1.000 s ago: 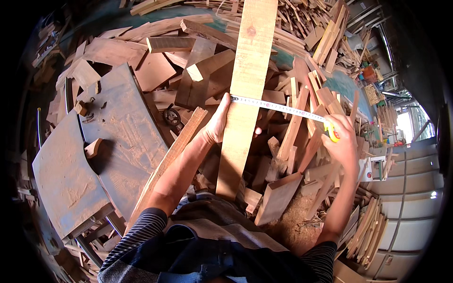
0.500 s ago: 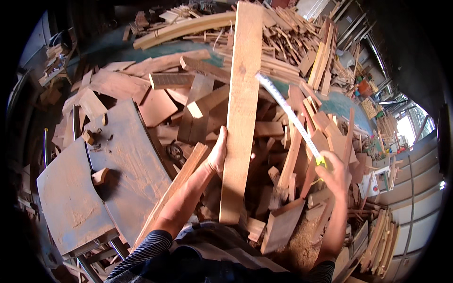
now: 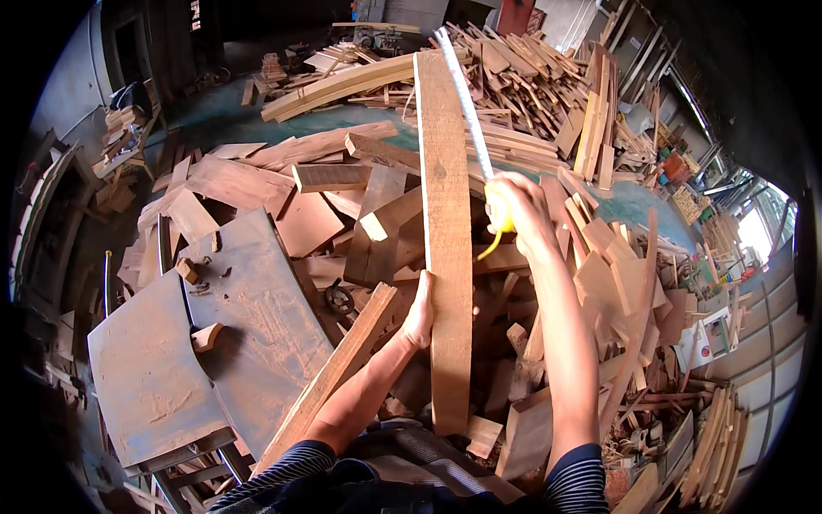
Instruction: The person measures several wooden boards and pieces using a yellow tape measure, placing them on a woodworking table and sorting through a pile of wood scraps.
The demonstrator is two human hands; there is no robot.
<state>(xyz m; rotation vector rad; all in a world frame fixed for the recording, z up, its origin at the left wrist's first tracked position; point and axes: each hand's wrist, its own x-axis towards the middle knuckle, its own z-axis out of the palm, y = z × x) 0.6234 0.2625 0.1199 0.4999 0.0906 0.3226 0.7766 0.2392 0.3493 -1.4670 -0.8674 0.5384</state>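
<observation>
A long wooden plank stands up lengthwise in front of me, its far end raised. My left hand grips its left edge near the lower half, the thumb along the side and the other fingers behind the wood. To the plank's right, my right hand is closed around a yellow tape measure with a yellow strap hanging from it. The white tape blade runs out from the case along the plank's right side, its tip close to the far end.
A dusty metal machine table with small offcuts is at my left, a narrow wood strip leaning by its edge. Loose boards lie heaped ahead. More scrap wood is piled farther back, and upright slats stand at lower right.
My right hand has moved up and left with the tape measure, bringing the blade nearly parallel to the plank. Its tip has shifted toward the plank's far end. The plank appears lower in view.
</observation>
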